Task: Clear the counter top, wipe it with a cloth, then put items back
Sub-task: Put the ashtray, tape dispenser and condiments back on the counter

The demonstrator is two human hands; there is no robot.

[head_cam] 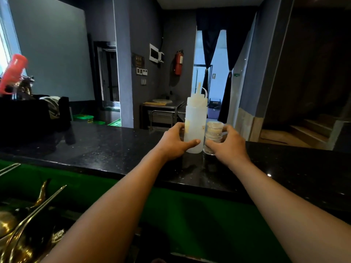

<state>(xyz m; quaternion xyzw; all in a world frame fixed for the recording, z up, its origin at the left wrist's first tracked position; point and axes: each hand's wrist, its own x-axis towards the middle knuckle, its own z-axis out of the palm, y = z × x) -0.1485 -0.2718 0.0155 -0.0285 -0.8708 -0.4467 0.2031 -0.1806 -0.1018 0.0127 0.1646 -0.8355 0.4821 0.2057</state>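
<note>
A translucent white squeeze bottle [195, 118] with a nozzle cap stands upright on the black speckled counter top [106, 147]. My left hand [173, 143] is wrapped around its lower part, thumb across the front. Right beside it stands a clear glass shaker jar [213, 133], touching the bottle. My right hand [230, 144] closes around this jar from the right. A second nozzle shows behind the bottle's cap; what it belongs to is hidden.
A black box-like object [32, 118] sits on the counter at far left, with a red container [14, 73] above it. Golden metal ornaments [24, 226] lie at lower left below a green ledge [190, 211]. Beyond the counter the floor drops away.
</note>
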